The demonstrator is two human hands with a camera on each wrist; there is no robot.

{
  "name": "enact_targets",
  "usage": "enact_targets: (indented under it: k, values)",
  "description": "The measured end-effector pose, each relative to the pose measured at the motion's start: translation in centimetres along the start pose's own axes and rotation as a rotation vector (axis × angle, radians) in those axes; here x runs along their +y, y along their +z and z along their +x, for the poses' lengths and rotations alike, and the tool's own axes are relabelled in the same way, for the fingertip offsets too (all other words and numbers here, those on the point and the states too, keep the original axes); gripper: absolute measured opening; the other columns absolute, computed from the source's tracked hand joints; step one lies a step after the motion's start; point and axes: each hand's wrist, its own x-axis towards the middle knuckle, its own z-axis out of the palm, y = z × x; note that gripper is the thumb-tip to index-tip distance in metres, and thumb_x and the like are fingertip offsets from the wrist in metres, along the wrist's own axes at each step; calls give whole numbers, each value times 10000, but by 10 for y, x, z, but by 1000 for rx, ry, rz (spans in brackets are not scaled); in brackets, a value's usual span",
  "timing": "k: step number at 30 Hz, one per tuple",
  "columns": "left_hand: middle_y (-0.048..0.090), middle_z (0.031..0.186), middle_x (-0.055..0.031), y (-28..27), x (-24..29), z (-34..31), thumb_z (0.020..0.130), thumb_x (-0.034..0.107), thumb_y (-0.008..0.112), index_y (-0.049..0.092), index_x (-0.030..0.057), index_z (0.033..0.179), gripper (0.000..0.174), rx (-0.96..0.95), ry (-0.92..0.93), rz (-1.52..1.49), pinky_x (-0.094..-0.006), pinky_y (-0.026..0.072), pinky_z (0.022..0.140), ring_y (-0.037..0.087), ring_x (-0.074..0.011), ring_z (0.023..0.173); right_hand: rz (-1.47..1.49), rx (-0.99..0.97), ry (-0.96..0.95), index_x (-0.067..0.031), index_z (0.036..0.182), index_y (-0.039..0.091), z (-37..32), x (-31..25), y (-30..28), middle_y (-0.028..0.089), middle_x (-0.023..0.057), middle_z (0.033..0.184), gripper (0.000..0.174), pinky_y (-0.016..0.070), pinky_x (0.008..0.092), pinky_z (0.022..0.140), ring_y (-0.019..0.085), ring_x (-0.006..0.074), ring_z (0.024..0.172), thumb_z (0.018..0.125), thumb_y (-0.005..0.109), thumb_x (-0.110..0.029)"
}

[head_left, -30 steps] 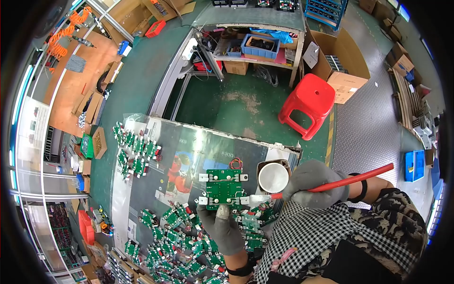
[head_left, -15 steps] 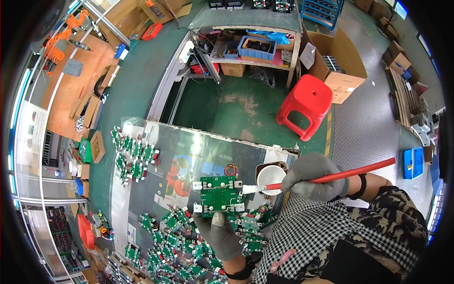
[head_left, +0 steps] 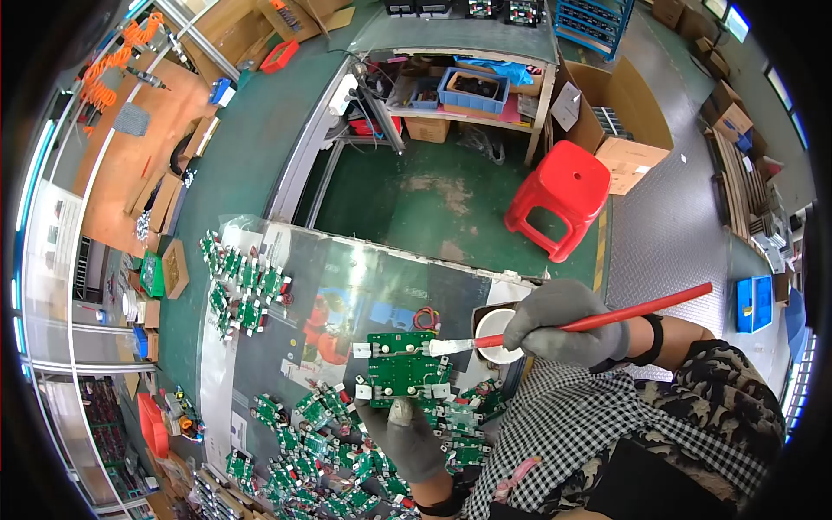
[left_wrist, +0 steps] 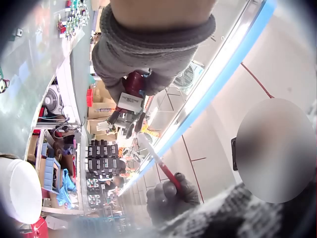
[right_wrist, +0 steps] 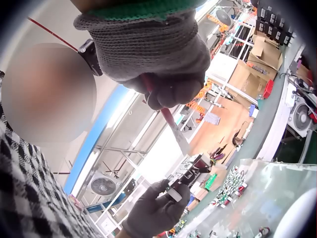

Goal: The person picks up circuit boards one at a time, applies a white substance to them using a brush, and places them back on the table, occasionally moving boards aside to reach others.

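A green circuit board with metal tabs and white round posts is held by my gloved left hand, its thumb over the board's near edge. In my gloved right hand is a long red-handled brush, gripped along the handle. Its white bristles reach the board's upper right tab. The right wrist view shows the brush pointing down at the board's edge above the left hand. A white tub stands just under the brush, partly covered by the right hand.
Many similar boards lie heaped on the near side of the table. A smaller group is at the far left. Past the table edge are a red stool, a cardboard box and a shelf with a blue bin.
The brush has gone from the board's lower right tab to its upper right tab, moving inward over it. The board in my left hand has come slightly nearer to me.
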Motion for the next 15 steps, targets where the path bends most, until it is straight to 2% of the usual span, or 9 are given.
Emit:
enact_targets:
  k: [2,5,6,7,9,11,13,15]
  values:
    - [530,1186,-116,-3,-1,0,794,133,596,350,5,1320,595,20,42,0,-358,433,941,536,-209,1069,89,-79,311,43,867,609,-1,7,-1,623,102,734,151,454,290,567,573,161,610,800,505,-43]
    - [533,1186,-109,-26,-7,10,799,148,590,355,3,1320,590,62,11,-68,-349,436,923,537,-203,1066,83,-21,367,40,872,618,0,11,-2,624,92,761,157,452,283,592,567,140,658,810,503,-47]
    - [537,1179,-98,-30,-5,19,797,150,594,365,12,1319,587,92,34,-46,-325,444,874,545,-189,1028,131,-8,445,41,867,623,-1,13,-4,618,90,767,161,448,275,599,560,126,672,806,506,-52]
    - [541,1144,-83,-43,1,27,813,169,583,383,9,1295,545,156,-18,12,-291,448,814,545,-166,981,150,39,533,38,874,624,-7,18,-5,616,77,760,167,446,267,596,554,114,666,803,510,-62]
    - [526,1083,-51,-73,-2,58,855,157,524,396,15,1254,443,266,21,173,-230,422,773,510,-126,913,205,119,560,34,889,618,-12,22,-11,603,44,735,181,430,240,566,545,88,658,809,509,-87]
    - [581,975,-68,-120,-11,100,893,118,487,454,59,1194,309,320,45,126,-228,463,671,567,-124,844,168,142,573,26,875,611,-17,26,-18,584,38,679,189,417,226,528,534,84,605,815,509,-121]
    - [588,969,-77,-175,-33,151,888,92,494,473,24,1158,279,481,111,-19,-237,484,642,568,-124,843,109,277,688,16,843,600,-18,28,-24,562,37,617,212,409,224,487,518,89,538,813,508,-173]
    - [562,1017,-76,-211,-42,190,885,93,497,446,39,1181,305,547,109,-13,-242,481,644,556,-128,869,85,305,663,10,826,594,-19,36,-30,551,38,589,221,408,227,469,511,96,507,807,511,-194]
